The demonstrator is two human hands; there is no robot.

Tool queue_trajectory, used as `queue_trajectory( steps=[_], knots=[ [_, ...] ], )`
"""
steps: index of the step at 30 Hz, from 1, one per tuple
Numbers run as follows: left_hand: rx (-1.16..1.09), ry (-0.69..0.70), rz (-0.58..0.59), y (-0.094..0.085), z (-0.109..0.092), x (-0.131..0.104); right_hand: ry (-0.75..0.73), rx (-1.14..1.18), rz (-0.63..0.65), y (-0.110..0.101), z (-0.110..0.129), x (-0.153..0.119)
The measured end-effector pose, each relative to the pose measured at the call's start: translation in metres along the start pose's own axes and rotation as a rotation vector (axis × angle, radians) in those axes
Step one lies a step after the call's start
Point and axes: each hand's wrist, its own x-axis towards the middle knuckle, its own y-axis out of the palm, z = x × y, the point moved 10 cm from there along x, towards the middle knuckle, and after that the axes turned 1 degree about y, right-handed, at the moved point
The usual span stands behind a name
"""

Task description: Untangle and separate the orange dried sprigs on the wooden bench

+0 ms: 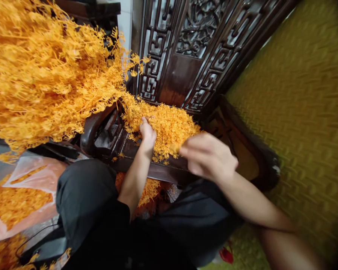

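Note:
A heap of small orange plastic-looking flower pieces (pixel 171 127) lies on the dark carved wooden seat (pixel 163 170). My left hand (pixel 148 133) reaches into the left part of this heap, its fingertips partly hidden among the pieces. At the heap's right front edge is my right hand (pixel 211 155), blurred, with fingers pinched together near an orange piece (pixel 175 148). Whether that piece is between the fingers is hard to make out. A much larger mass of orange branching stems (pixel 50 71) fills the upper left, over the wooden armrest (pixel 90 131).
A carved wooden backrest (pixel 183 75) rises behind the heap. At the lower left lies an open plastic bag (pixel 42 165) with orange pieces. More orange stems (pixel 150 191) show below the seat. A yellow-green textured surface (pixel 307 112) is on the right.

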Motion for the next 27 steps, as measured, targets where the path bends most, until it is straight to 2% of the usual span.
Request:
queue_trajectory(
  steps=[2, 4, 6, 8, 10, 13, 15, 17, 20, 22, 24, 25, 27],
  knots=[
    [-0.019, -0.025, 0.028, 0.000, 0.002, -0.008, 0.261, -0.060, -0.135, -0.008, -0.058, -0.005],
    [-0.036, -0.038, 0.062, 0.003, 0.000, -0.021, 0.563, 0.047, -0.174, 0.005, -0.133, -0.027],
    [-0.039, -0.007, 0.103, 0.009, -0.009, -0.033, 0.811, 0.158, -0.160, 0.028, -0.198, -0.059],
    [-0.019, 0.043, 0.122, 0.012, -0.020, -0.043, 1.006, 0.161, -0.092, 0.052, -0.239, -0.090],
    [0.024, 0.088, 0.144, 0.016, -0.029, -0.051, 1.108, 0.181, -0.001, 0.075, -0.258, -0.110],
    [0.106, 0.161, 0.179, 0.021, -0.040, -0.060, 1.123, 0.227, 0.162, 0.103, -0.261, -0.118],
    [0.177, 0.232, 0.194, 0.023, -0.049, -0.066, 1.090, 0.190, 0.253, 0.110, -0.261, -0.117],
    [0.239, 0.309, 0.215, 0.025, -0.059, -0.071, 1.042, 0.112, 0.300, 0.108, -0.262, -0.113],
    [0.323, 0.389, 0.278, 0.028, -0.069, -0.076, 0.957, 0.018, 0.293, 0.093, -0.250, -0.096],
    [0.414, 0.412, 0.325, 0.031, -0.069, -0.075, 0.779, -0.001, 0.224, 0.077, -0.222, -0.068],
    [0.499, 0.404, 0.355, 0.032, -0.064, -0.073, 0.499, 0.015, 0.183, 0.064, -0.175, -0.035],
    [0.523, 0.387, 0.349, 0.030, -0.060, -0.071, 0.368, 0.031, 0.217, 0.064, -0.149, -0.022],
    [0.526, 0.343, 0.297, 0.024, -0.052, -0.066, 0.192, 0.045, 0.374, 0.076, -0.109, -0.010]
  ],
)
